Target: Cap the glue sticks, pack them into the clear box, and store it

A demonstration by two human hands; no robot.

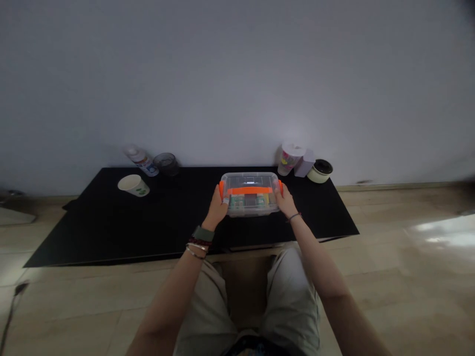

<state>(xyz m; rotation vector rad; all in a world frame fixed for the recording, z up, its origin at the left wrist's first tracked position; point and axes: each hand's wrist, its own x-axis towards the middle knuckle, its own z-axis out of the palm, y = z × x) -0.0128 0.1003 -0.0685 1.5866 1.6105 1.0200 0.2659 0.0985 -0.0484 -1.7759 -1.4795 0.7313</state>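
Left hand [217, 207] and right hand [285, 200] grip one clear orange-trimmed box [250, 180]

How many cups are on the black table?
2: a paper cup lying on its side at left, and a printed cup standing at back right. Others could be hidden.

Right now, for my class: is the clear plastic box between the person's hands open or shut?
Shut: the clear lid sits flat on the clear plastic box, with the left hand and right hand at its ends.
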